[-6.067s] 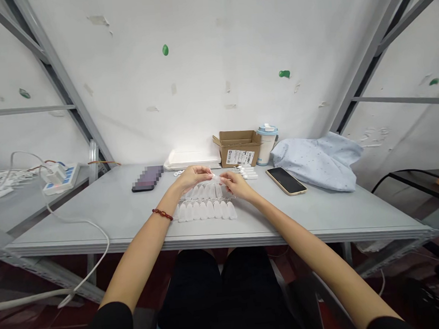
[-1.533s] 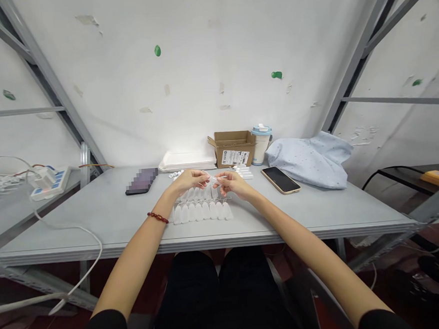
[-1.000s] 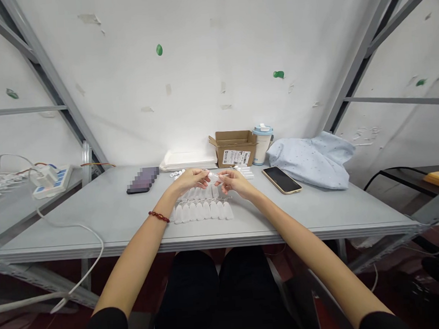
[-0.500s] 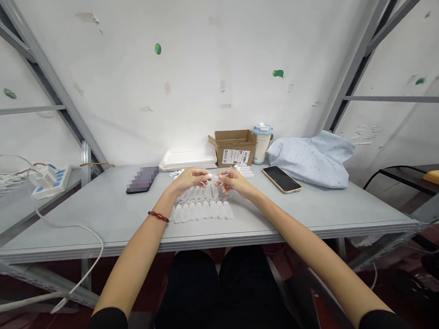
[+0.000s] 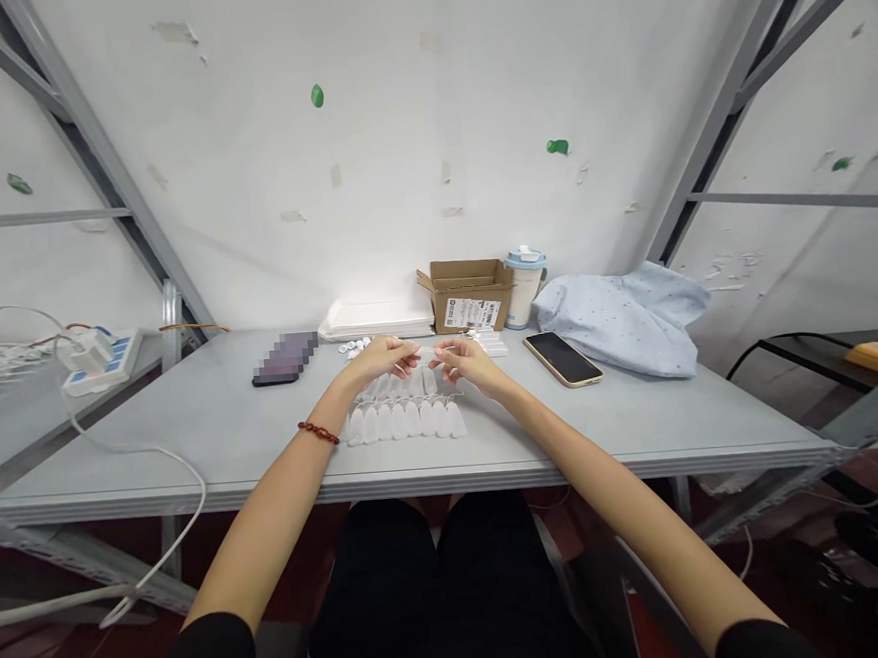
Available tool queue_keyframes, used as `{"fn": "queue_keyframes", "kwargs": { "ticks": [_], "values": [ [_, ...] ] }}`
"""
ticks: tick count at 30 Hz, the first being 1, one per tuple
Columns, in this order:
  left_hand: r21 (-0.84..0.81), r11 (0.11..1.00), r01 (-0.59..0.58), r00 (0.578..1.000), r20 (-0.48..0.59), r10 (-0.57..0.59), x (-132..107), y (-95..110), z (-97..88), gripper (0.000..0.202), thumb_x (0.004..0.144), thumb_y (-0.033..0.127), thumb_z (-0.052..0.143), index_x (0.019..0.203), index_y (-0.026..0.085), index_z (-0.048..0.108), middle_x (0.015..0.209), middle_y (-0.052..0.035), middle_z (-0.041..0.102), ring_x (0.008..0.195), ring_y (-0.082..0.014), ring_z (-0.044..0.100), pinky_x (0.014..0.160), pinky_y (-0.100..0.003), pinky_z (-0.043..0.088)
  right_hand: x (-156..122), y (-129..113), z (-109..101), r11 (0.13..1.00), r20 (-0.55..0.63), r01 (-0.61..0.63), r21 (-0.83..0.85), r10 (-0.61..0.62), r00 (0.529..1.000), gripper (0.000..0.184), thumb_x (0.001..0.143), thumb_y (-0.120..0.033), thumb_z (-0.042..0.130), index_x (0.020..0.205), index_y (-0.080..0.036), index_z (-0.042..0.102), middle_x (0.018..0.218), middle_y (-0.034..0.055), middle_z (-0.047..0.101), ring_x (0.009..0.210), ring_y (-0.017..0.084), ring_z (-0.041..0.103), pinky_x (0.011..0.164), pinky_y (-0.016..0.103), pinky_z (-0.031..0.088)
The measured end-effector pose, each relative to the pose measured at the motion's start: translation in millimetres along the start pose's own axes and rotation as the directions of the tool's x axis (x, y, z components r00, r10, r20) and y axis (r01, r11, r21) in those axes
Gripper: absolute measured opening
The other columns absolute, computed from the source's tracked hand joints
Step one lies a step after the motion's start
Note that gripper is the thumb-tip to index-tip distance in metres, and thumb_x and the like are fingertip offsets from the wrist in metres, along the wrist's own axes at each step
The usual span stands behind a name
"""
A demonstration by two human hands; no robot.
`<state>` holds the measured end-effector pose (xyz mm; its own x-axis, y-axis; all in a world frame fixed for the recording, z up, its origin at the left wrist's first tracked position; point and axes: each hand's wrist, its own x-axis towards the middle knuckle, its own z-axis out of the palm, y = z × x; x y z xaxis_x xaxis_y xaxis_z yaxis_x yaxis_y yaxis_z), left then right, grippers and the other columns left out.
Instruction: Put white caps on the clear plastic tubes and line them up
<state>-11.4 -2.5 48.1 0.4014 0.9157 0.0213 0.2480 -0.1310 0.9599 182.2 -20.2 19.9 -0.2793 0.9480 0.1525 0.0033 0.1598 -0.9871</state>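
Note:
My left hand (image 5: pixel 382 359) and my right hand (image 5: pixel 472 361) are held close together above the table's middle. Both are closed in a pinch on a small translucent plastic piece (image 5: pixel 426 353), whose exact kind is too small to make out. Just below them lies a front row of translucent white oval pieces (image 5: pixel 406 421) with thin ends. A second row of similar pieces (image 5: pixel 398 385) sits behind it, partly covered by my hands. Small white round parts (image 5: pixel 354 347) lie beyond my left hand, and white strip-like pieces (image 5: pixel 492 343) beyond my right.
At the back stand a stack of white trays (image 5: pixel 378 319), an open cardboard box (image 5: pixel 471 292) and a blue-lidded cup (image 5: pixel 525 291). A phone (image 5: pixel 563 358) and a light blue cloth (image 5: pixel 626 318) lie right; a dark pixelated object (image 5: pixel 286 360) lies left, near a power strip (image 5: pixel 103 365).
My fingers have shifted slightly around the small plastic piece, and the white spot at my left fingertips is less visible. The rows on the table look the same.

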Motion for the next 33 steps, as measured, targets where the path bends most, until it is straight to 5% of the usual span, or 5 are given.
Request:
{"fn": "queue_keyframes", "kwargs": {
  "ticks": [10, 20, 33],
  "values": [
    [-0.024, 1.000, 0.013, 1.000, -0.023, -0.014, -0.3, -0.3, 0.7, 0.044, 0.064, 0.054, 0.074, 0.067, 0.011, 0.066, 0.071, -0.0074, 0.064, 0.063, -0.0140, 0.056, 0.065, -0.033, 0.047, 4.1, 7.0, -2.3, 0.985, -0.051, 0.110, -0.133, -0.118, 0.992, 0.022, 0.075, -0.033, 0.066, 0.084, -0.014, 0.060, 0.075, 0.0039, 0.067, 0.048, 0.007, 0.050, 0.040, 0.019, 0.041],
    [0.001, 0.999, -0.048, 0.999, 0.004, 0.048, -1.5, -0.2, -0.8, 0.030, 0.060, 0.036, 0.080, 0.077, 0.013, 0.071, 0.068, -0.0042, 0.066, 0.066, -0.0146, 0.059, 0.074, -0.033, 0.050, 3.2, 5.5, -2.4, 0.985, -0.074, 0.070, -0.159, -0.083, 0.994, 0.021, 0.079, -0.034, 0.063, 0.077, -0.013, 0.060, 0.071, 0.0046, 0.066, 0.046, 0.007, 0.050, 0.041, 0.018, 0.040],
    [-0.078, 0.997, 0.018, 0.998, 0.056, -0.014, 3.4, -7.8, -1.5, 0.052, 0.065, 0.060, 0.071, 0.074, 0.009, 0.069, 0.074, -0.0089, 0.067, 0.064, -0.0140, 0.060, 0.067, -0.032, 0.050, 8.2, 11.4, -4.8, 0.982, -0.067, 0.159, -0.106, -0.167, 0.984, 0.032, 0.072, -0.041, 0.065, 0.089, -0.015, 0.061, 0.080, 0.0059, 0.069, 0.051, 0.008, 0.052, 0.042, 0.019, 0.042]
  ]
}}
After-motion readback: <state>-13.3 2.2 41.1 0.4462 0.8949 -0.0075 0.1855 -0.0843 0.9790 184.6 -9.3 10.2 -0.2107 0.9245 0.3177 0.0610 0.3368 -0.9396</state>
